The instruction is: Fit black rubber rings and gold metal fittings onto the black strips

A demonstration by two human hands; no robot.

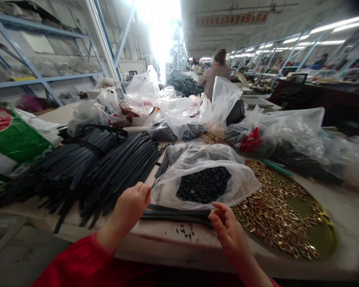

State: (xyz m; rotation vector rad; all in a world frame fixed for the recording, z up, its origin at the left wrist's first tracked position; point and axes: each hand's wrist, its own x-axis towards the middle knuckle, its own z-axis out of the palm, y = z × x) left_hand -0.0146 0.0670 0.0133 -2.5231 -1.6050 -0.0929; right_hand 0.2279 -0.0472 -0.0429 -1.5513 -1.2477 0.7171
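Observation:
My left hand (131, 205) is curled into a pinch at the left end of a few black strips (176, 215) lying near the table's front edge. My right hand (225, 227) has its fingers closed on the right end of those strips. Just behind the strips an open clear bag of small black pieces (204, 184) sits on the table. A large pile of long black strips (101, 167) lies to the left of my left hand. A round tray of gold metal parts (287, 215) lies to the right of my right hand.
Several clear plastic bags (185, 111) crowd the middle and back of the table. A green and white sack (8, 143) stands at the left. Blue shelving (32, 75) lines the left wall. A person (214, 75) stands far behind. Loose black bits (184, 231) dot the table edge.

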